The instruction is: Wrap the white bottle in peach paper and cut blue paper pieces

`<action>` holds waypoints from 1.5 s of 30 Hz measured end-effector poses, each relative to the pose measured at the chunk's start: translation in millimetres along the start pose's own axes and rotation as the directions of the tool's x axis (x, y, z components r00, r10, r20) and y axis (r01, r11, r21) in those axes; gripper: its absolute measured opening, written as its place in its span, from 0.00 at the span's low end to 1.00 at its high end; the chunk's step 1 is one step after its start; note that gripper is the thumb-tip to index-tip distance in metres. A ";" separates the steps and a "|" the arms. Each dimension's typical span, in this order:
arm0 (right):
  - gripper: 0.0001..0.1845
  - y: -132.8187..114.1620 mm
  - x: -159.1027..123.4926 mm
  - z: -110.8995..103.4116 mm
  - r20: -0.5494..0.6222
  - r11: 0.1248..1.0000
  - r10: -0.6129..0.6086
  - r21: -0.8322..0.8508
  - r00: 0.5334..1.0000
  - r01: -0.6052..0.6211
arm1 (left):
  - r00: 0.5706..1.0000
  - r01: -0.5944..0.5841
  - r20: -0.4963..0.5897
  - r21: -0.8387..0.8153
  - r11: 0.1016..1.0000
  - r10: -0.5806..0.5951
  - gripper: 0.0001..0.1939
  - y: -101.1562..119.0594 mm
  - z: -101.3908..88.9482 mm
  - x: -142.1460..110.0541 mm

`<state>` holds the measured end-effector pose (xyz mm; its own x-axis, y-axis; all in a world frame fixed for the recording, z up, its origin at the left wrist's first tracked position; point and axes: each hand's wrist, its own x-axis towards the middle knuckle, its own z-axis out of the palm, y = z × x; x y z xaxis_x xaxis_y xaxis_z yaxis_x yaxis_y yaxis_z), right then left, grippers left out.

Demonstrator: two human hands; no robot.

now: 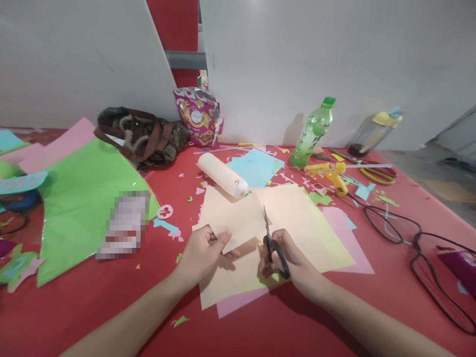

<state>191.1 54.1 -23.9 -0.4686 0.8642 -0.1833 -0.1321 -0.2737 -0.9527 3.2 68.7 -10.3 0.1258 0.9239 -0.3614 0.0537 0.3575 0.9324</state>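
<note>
My left hand (206, 250) pinches the lower left corner of a cream paper piece (236, 220), thumb on top and fingers beneath. Black-handled scissors (274, 250) are in my right hand (292, 260), with fingers through the loops. Their blades point away from me, beside the right edge of the held paper; I cannot tell whether they touch it. Under both hands lies a stack of larger sheets: cream paper (312, 233) on top, with yellow-green and pink paper (357, 248) showing at its edges. A white cylindrical bottle (223, 174) lies just beyond the held piece.
A yellow glue gun (330, 173) with a black cord (416, 243) is at right, near a green drink bottle (312, 131). Green sheets (85, 198) lie left, beside a camouflage bag (145, 136) and purple snack bag (199, 116). Paper scraps litter the red table (159, 317).
</note>
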 end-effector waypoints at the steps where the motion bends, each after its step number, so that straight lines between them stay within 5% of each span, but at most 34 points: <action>1: 0.18 0.6 -0.1 -0.2 -0.001 1.000 -0.001 -0.002 1.000 0.001 | 1.000 -0.005 0.000 0.016 1.000 0.005 0.13 0.0 -0.5 0.1; 20: 0.23 -8.7 -1.0 7.4 -0.155 0.979 0.202 0.038 0.967 -0.199 | 0.982 -0.138 -0.129 0.004 0.990 0.138 0.14 3.2 -2.8 1.0; 30: 0.22 -6.6 -2.1 6.4 -0.066 0.987 0.158 0.053 0.985 -0.155 | 0.991 -0.089 -0.103 -0.008 0.996 0.088 0.16 -3.5 -0.5 3.2; 45: 0.24 -9.8 -0.6 6.7 -0.138 0.989 0.145 0.049 0.980 -0.139 | 0.992 -0.117 -0.039 0.030 0.993 0.118 0.14 0.9 -4.0 2.4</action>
<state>186.9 53.4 -12.8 -0.3575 0.8655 -0.3510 -0.1081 -0.4117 -0.9049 -0.4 71.8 -10.3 0.0930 0.9642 -0.2482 0.0680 0.2425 0.9678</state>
